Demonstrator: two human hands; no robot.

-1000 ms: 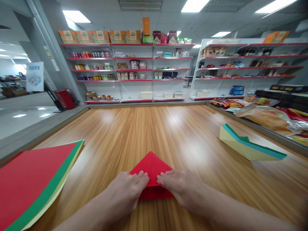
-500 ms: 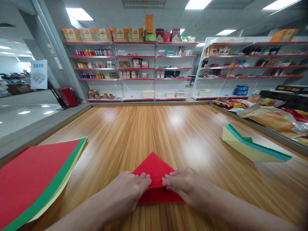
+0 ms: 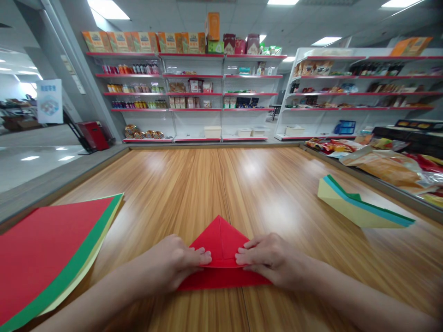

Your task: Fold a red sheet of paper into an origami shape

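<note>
A folded sheet of red paper [image 3: 221,242] lies in front of me, with a pointed top and a flap along its lower edge. My left hand [image 3: 180,258] grips its left side, fingertips on top and the thumb side tucked under the fold. On the right side, my right hand [image 3: 270,256] holds it the same way, its fingers pressed on the red surface. A gap shows between the upper layer and the lower strip. Both thumbs are partly hidden.
Red, green and cream paper sheets [image 3: 51,249] are stacked at the left. A folded paper boat [image 3: 360,207] in cream, blue and green stands at the right. Packaged snacks [image 3: 391,166] lie beyond the right table edge. Stocked shelves [image 3: 194,110] stand behind the wooden table [image 3: 194,184].
My left hand has slid left along the red paper, away from its middle. More of the lower strip now shows. My right hand has barely moved. The view has tilted slightly.
</note>
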